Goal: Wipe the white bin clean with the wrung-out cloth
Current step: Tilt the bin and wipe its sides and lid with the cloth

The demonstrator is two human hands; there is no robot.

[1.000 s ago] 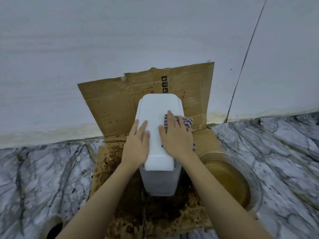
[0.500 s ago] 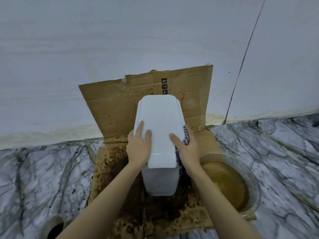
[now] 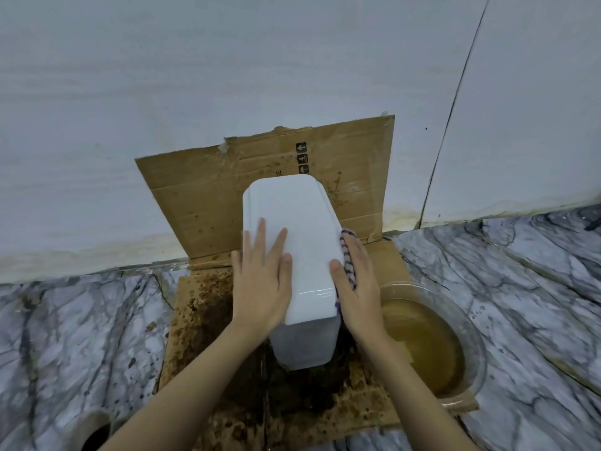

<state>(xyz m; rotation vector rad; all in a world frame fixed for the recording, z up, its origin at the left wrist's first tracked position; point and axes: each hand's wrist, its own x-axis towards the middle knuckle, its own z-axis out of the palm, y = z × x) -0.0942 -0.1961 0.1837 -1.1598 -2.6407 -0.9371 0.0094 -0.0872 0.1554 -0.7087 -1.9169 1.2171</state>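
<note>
**Wiping the side wall of the white bin while the other hand braces its top.**

The right hand (image 3: 357, 288), fingers fairly straight, presses the checked cloth (image 3: 347, 252) flat against the bin's 3 o'clock wall, thumb on the top edge. The left hand (image 3: 260, 281), spread flat and grasping nothing, steadies the top from 9 o'clock. The white bin (image 3: 292, 216) stands on stained cardboard (image 3: 201, 206), with a bowl (image 3: 422, 284) of brown water at its 4 o'clock. Long overlapping strokes under even palm pressure, countered by the bracing hand, should keep the bin from tipping.
</note>
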